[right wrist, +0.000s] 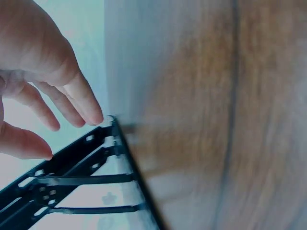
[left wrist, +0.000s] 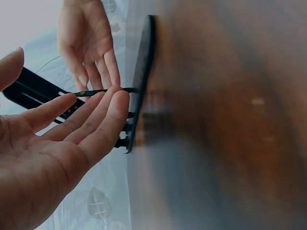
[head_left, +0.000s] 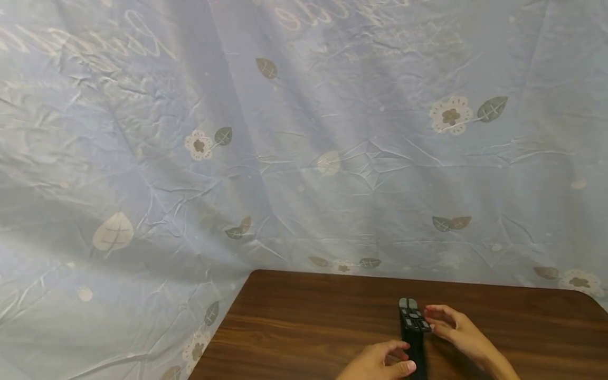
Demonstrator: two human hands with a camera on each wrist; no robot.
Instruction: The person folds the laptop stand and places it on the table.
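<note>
A black folding stand [head_left: 416,345] with grey pads on its top plate [head_left: 413,315] stands on the wooden table. Its flat base plate [left wrist: 144,72] lies along the tabletop in the left wrist view, and a slotted section slants up from it. Thin link bars [right wrist: 91,179] join the two parts in the right wrist view. My left hand [head_left: 377,361] is at the stand's near left side, fingers loosely extended and thumb apart. Across from it, my right hand [head_left: 458,332] has its relaxed fingertips right at the edge of the top plate.
The brown wood-grain table [head_left: 294,311] has rounded far corners. Behind it and along its left side hangs a pale blue-grey cloth [head_left: 304,200] printed with leaves and flowers.
</note>
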